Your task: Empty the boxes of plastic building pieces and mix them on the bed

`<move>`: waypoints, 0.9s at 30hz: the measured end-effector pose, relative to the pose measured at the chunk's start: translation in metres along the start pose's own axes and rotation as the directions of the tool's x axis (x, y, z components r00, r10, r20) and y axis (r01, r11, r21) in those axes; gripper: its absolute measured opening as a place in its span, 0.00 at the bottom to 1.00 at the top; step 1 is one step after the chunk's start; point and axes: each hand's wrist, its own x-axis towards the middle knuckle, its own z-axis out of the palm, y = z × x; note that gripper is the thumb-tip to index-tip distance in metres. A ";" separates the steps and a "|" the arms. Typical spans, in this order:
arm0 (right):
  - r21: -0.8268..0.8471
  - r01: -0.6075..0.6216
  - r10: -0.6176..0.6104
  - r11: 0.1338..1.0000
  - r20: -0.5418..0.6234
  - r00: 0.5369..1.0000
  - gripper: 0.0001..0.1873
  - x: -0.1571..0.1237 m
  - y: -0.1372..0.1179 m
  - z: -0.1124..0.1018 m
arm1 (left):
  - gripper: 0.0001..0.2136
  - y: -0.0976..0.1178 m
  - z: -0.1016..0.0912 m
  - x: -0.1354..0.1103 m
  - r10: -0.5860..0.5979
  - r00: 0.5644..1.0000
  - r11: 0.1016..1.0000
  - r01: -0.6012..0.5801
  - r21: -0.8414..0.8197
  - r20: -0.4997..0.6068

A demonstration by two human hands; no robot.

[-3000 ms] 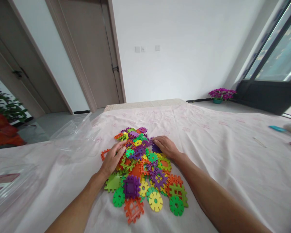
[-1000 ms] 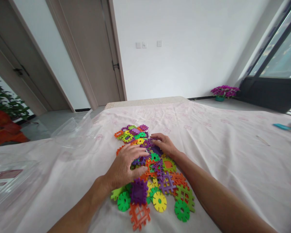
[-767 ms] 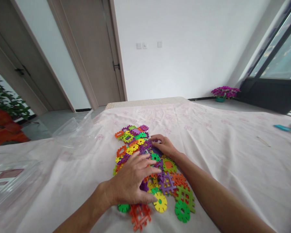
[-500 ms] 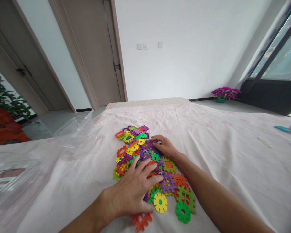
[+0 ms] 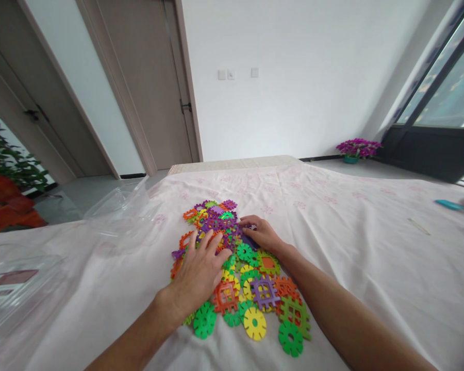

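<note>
A heap of colourful plastic interlocking pieces lies on the cloth, with notched discs and square window-like frames overlapping. My left hand (image 5: 203,268) rests palm down over the heap's left side, fingers spread, hiding the pieces beneath. At the right edge of the heap is my right hand (image 5: 263,234), its fingers loosely bent and apart from the thumb, touching the pieces beside a dark blue piece (image 5: 250,242). Nearest me lie a yellow disc (image 5: 254,323), a green disc (image 5: 291,338) and another green disc (image 5: 204,320). An orange square frame (image 5: 226,297) and a purple one (image 5: 265,292) sit just above.
A pale flowered cloth (image 5: 344,237) covers the surface. Clear plastic containers (image 5: 118,203) stand at the left, one with a label (image 5: 10,288). Far right lie a blue object (image 5: 448,204) and a thin stick (image 5: 418,226). Beyond are doors, a wall and potted flowers (image 5: 359,148).
My left hand has moved left and slightly away from me across the heap, uncovering discs and an orange frame. Some pieces have shifted. My right hand has stayed nearly still.
</note>
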 end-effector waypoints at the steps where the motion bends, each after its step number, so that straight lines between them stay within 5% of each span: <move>1: -0.006 -0.004 0.004 1.000 0.002 1.000 0.12 0.000 0.000 0.000 | 0.19 -0.001 0.000 0.000 -0.033 0.999 0.999 0.034 0.013 -0.011; 4: -0.009 0.005 -0.005 1.000 0.001 1.000 0.12 0.001 0.001 0.000 | 0.17 0.006 -0.004 -0.001 -0.065 0.997 0.998 0.065 0.011 -0.031; 10: 0.009 0.025 -0.025 1.000 0.007 1.000 0.13 0.001 0.000 -0.001 | 0.17 0.044 -0.012 0.000 0.219 0.976 0.968 -0.216 -0.129 0.008; 14: 0.010 0.017 -0.017 1.000 0.004 1.000 0.12 0.000 -0.003 -0.001 | 0.24 0.058 -0.003 0.002 0.303 0.951 0.944 -0.290 -0.158 0.065; 27: -0.008 0.021 -0.021 1.000 0.009 1.000 0.13 0.001 0.002 0.000 | 0.18 0.047 0.019 0.013 0.128 0.992 0.982 -0.127 -0.143 0.001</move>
